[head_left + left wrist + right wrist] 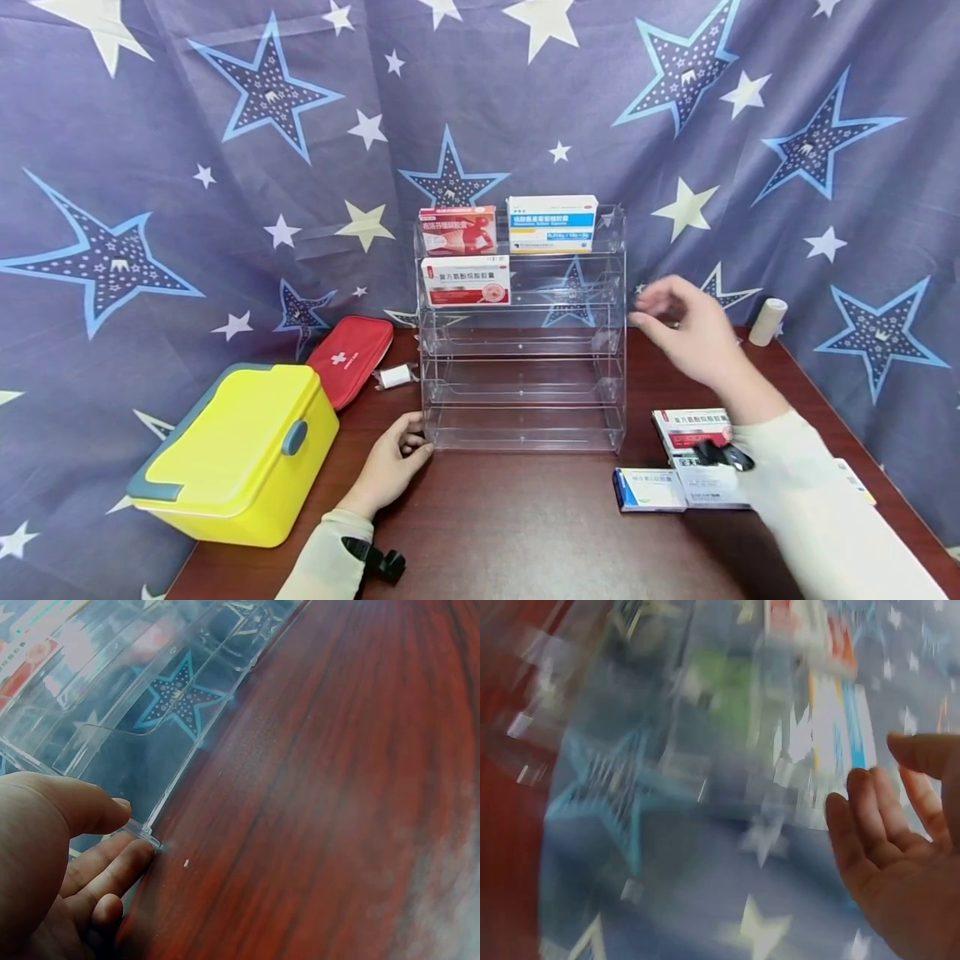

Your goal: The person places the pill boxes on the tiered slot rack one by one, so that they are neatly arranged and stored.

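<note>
A stepped rack of clear plastic [525, 433] stands upright near the middle of the far edge of the dark red-brown wooden surface [525, 525]. The left hand [390, 462] is at the rack's lower left corner, its thumb on one side and its fingers [112, 874] bent against the other, pinching the corner of the clear panel. The right hand [686, 333] is raised just beside the rack's right edge, its fingers [889, 844] loosely bent, with a gap to the thumb, and holding nothing.

On the rack's top tier, a red cardboard box [457, 231] stands at the left end and a white, blue and yellow cardboard box [552, 225] towards the right end. A white-and-red cardboard box [467, 282] stands at the left end of the tier below.

Towards the surface's right edge lie a second white-and-red box [693, 427], a pale box with dark lettering [712, 487] and a flat blue-and-white box [651, 490], close together by the right forearm.

Along the left edge sits a yellow plastic case with grey-blue trim [240, 450]; beyond it, near the far left corner, lie a red fabric pouch with a white cross [351, 358] and a small white wrapped roll [396, 377]. An off-white roll [767, 322] is at the far right corner.
</note>
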Demonstrator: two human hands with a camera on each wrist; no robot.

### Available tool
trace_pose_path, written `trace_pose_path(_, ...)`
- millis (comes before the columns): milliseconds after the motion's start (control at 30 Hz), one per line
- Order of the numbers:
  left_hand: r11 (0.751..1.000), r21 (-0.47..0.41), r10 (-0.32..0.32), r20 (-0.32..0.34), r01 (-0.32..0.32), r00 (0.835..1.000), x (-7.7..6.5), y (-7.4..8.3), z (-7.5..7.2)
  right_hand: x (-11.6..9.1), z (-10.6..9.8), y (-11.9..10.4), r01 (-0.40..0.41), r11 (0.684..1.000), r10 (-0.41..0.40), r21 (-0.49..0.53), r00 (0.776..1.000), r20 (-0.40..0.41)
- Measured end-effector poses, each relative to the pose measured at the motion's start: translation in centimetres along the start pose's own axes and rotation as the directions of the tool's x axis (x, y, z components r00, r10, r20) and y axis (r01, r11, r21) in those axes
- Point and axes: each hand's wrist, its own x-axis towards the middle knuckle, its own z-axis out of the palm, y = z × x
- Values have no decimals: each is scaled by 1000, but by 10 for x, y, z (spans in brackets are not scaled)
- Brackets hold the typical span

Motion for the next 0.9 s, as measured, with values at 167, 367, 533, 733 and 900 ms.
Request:
trace_pose_path(167, 1000, 5, 1, -5, -1, 1000, 0, 1, 0, -47, -50, 56, -138, 983, 147, -119, 987, 71)
trace_pose_path(367, 1000, -9, -10, -16, 10, 1000, 0, 1, 1, -101, -79, 118, -333, 911, 369, -244, 922, 119)
trace_pose_path(533, 1000, -3, -6, -9, 6, 1000, -1, 0, 2, -128, -84, 137, -400, 880, 451, -257, 873, 187)
trace_pose_path(733, 1000, 12, -1, 7, 1, 1000, -1, -1, -1, -135, -82, 141, -421, 870, 481, -257, 840, 251)
trace_pose_path(900, 1000, 10, 17, 4, -17, 1000, 1, -2, 0, -139, -78, 150, -426, 864, 496, -270, 814, 303)
